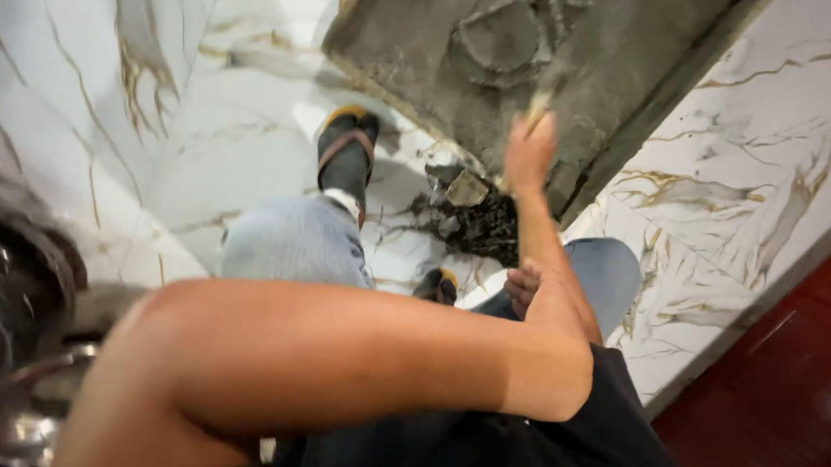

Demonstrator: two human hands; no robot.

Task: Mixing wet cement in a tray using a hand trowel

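My left arm crosses the foreground, bent at the elbow, and the forearm runs up to my left hand (530, 151). That hand is raised over the edge of a grey mortar bed (519, 36) and closed on a blurred tool with a pale handle (540, 102). A dark heap of mortar lumps (470, 218) lies just below and left of the hand on the white marble-pattern tile (245, 110). Only the curled fingers of my right hand (523, 287) show behind the forearm, next to my jeans-clad knee (610, 273); the rest is hidden.
My feet in dark sandals (346, 148) stand on the tile near the heap. Another laid tile (745, 185) lies right of the mortar bed, with a red floor (788, 359) beyond it. Blurred metal bowls (13, 303) sit at the left edge.
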